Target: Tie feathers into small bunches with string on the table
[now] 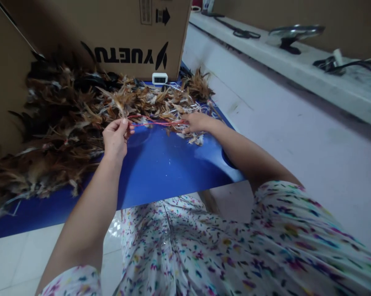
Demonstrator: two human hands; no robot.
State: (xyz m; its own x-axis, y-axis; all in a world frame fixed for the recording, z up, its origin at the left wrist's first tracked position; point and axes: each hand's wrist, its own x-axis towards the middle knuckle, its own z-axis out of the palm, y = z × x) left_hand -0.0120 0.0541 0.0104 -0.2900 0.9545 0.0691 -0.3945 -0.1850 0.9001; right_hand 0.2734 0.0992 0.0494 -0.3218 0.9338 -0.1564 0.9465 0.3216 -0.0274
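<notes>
My left hand (pixel 117 135) pinches a small bunch of brown feathers (pixel 120 100) by the quill ends, together with one end of a red string (pixel 157 122). The string runs in loose strands across to my right hand (pixel 198 122), whose fingers are closed near its other end. Below that hand lie pale loose feathers (pixel 195 139). A large heap of brown and black feathers (pixel 71 119) covers the left and back of the blue table (pixel 167 160). Whether my right fingers hold feathers too is hidden.
Behind the heap stands a big cardboard box (pixel 126 24) with upside-down lettering. A small white digital clock (pixel 160 78) sits before it. Along the right wall runs a ledge (pixel 265 53) bearing cables (pixel 330 63) and a round mirror-like object on a stand (pixel 293 35).
</notes>
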